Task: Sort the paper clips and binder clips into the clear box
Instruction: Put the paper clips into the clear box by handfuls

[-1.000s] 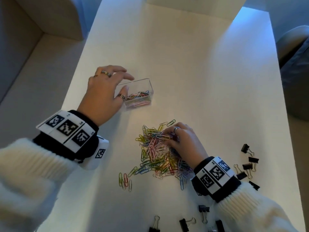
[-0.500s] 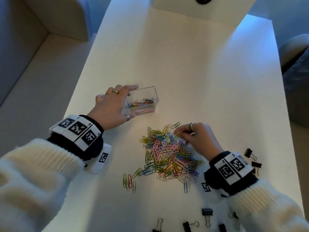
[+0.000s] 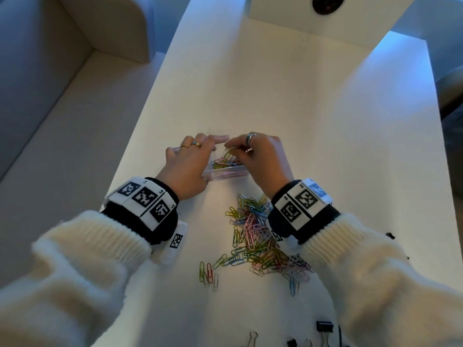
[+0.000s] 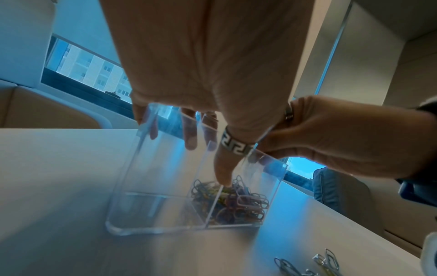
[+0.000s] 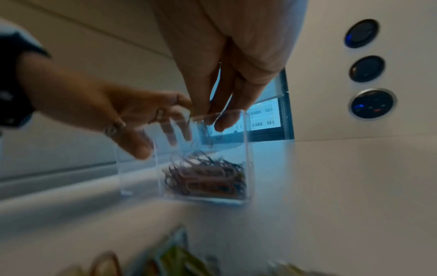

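The clear box stands on the white table, with coloured paper clips in its right compartment. My left hand grips the box, thumb on the near wall and fingers on the far wall. Directly over the box's open top, my right hand pinches a few paper clips at its fingertips. The loose pile of coloured paper clips lies nearer me, partly under my right wrist. Black binder clips lie at the near edge.
A few stray paper clips lie left of the pile. A white panel with dark round dials rises at the table's far end. A beige seat runs along the left. Bare table stretches beyond and right of the box.
My right hand has left the pile and come up over the box with clips between its fingers. The left hand has stayed on the box.
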`<action>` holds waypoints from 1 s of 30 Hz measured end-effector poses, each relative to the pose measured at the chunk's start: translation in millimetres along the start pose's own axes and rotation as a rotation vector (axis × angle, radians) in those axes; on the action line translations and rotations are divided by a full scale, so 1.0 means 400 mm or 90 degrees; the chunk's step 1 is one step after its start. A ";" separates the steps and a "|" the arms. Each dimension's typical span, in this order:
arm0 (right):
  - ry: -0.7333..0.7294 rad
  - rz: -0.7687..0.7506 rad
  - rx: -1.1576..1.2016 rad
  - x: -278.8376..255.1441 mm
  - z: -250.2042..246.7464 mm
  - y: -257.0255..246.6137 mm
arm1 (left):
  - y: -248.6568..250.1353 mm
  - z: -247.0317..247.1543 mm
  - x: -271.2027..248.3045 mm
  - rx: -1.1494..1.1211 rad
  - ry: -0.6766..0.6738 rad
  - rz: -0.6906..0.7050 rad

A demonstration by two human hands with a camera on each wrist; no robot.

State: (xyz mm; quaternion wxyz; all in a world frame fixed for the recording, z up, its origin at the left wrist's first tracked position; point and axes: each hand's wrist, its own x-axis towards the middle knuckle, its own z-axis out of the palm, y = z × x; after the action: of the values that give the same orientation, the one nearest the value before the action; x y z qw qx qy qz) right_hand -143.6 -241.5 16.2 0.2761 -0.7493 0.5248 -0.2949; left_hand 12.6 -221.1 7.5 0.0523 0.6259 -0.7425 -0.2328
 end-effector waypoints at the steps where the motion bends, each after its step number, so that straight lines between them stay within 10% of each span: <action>1: -0.022 -0.018 -0.038 -0.004 0.009 0.007 | 0.000 0.001 0.000 -0.001 0.000 0.000; 8: -0.106 -0.186 -0.378 -0.011 -0.003 0.037 | -0.003 0.010 0.001 0.002 0.021 0.003; 12: -0.315 -0.168 -0.490 -0.009 -0.009 0.039 | -0.001 0.010 0.000 0.012 0.028 0.002; 16: -0.304 -0.166 -0.523 0.000 -0.025 0.034 | 0.002 0.008 0.001 0.021 0.020 0.004; 25: -0.327 -0.136 -0.456 0.007 -0.017 0.020 | 0.002 0.010 0.004 0.025 0.025 0.003; 30: -0.205 -0.041 -0.170 0.015 -0.068 0.018 | 0.000 0.008 0.021 0.005 0.040 0.008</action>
State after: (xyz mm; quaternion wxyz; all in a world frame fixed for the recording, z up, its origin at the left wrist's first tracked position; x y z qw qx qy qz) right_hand -166.2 -252.0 30.2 0.2451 -0.8330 0.4840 -0.1082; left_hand 9.8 -228.1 2.9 0.0747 0.6288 -0.7450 -0.2098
